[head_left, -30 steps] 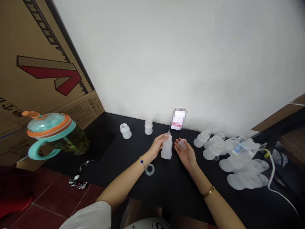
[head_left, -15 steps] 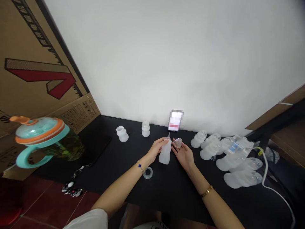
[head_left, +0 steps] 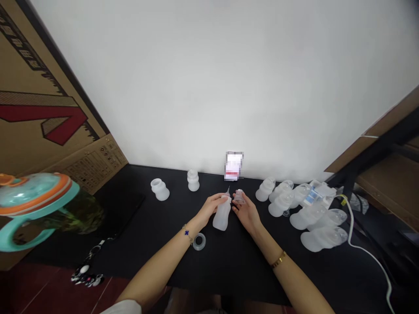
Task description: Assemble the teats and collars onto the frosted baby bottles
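Observation:
My left hand [head_left: 209,207] is wrapped round the upper part of a frosted white bottle [head_left: 221,216] that stands upright on the black table [head_left: 235,257]. A thin spike sticks up from the bottle's top. My right hand [head_left: 246,211] pinches a small clear cap [head_left: 239,196] just to the right of the bottle's neck. A clear ring [head_left: 199,241] lies on the table below my left wrist.
Two short white bottles [head_left: 160,189] [head_left: 193,180] stand at the back left. Several frosted bottles [head_left: 307,216] lie in a heap at the right beside a white cable [head_left: 366,250]. A teal and orange jug [head_left: 36,205] and a cardboard box [head_left: 49,117] fill the left.
My right hand has turned over and brought the clear cap up to the bottle's top. The left hand keeps its hold. The view has swung a little to the right.

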Demonstrator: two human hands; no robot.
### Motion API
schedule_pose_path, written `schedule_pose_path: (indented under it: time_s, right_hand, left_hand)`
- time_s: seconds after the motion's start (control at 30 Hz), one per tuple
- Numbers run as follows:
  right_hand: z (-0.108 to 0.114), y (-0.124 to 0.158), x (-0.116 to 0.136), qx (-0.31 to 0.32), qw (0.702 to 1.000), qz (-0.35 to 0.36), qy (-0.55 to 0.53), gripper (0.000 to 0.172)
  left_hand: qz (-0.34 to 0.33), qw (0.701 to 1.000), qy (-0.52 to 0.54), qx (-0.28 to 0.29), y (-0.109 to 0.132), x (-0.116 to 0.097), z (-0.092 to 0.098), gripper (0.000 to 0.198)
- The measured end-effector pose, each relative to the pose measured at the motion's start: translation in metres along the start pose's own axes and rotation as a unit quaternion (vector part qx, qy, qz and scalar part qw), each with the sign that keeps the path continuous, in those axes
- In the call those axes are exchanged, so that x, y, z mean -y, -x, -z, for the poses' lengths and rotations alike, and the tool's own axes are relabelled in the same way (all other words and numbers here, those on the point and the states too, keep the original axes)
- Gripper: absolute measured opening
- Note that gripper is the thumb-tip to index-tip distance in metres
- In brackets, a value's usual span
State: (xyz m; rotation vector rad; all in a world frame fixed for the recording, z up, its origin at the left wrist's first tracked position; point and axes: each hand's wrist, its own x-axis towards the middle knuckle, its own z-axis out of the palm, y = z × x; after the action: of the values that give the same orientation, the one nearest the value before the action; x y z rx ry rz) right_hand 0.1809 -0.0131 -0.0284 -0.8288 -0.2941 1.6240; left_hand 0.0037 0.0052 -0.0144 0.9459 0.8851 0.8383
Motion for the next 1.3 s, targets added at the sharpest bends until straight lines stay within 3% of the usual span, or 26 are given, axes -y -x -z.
schedule_pose_path:
  time_s: [0.33, 0.8, 1.3]
  right_hand:
    - [-0.001, 0.001, 0.001, 0.014, 1.0, -0.004, -0.008, 0.022]
    - [0.0, 0.002, 0.001, 0.012, 1.0, -0.006, -0.012, 0.016]
    - [0.0, 0.0, 0.002, 0.011, 1.0, -0.019, -0.019, 0.019]
  left_hand:
    - [0.009, 1.0, -0.015, 0.008, -0.001, 0.0, 0.0, 0.048]
    - [0.044, 0.997, 0.06, -0.002, -0.01, 0.004, 0.007, 0.047]
    - [0.033, 0.997, 0.07, -0.001, -0.012, 0.008, 0.009, 0.047]
